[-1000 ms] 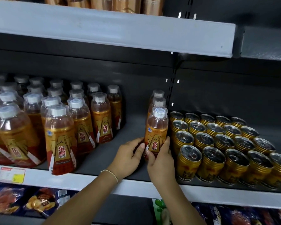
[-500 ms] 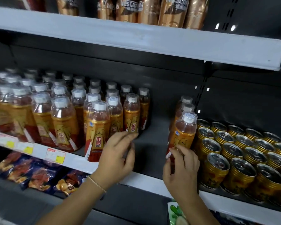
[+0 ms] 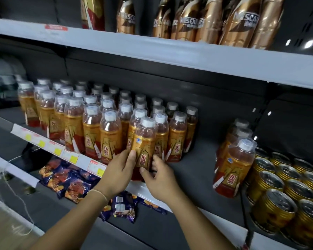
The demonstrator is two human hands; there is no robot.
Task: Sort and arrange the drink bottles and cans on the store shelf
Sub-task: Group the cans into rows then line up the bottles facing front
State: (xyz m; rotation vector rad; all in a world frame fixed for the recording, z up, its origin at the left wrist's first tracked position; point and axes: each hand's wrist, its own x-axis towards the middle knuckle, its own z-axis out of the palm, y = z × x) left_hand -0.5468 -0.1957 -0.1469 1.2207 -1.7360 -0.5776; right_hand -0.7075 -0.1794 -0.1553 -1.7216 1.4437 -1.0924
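Both forearms were bare to the frame's edge; a thin, pale braided-string bracelet (image 3: 100, 193) circled the wrist of the left hand (image 3: 118, 170).

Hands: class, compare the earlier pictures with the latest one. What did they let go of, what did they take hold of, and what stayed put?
The left hand and right hand let go of the right bottle, beside the cans, and moved left. Both now hold the edge bottle further left. The right bottle and cans stayed put.
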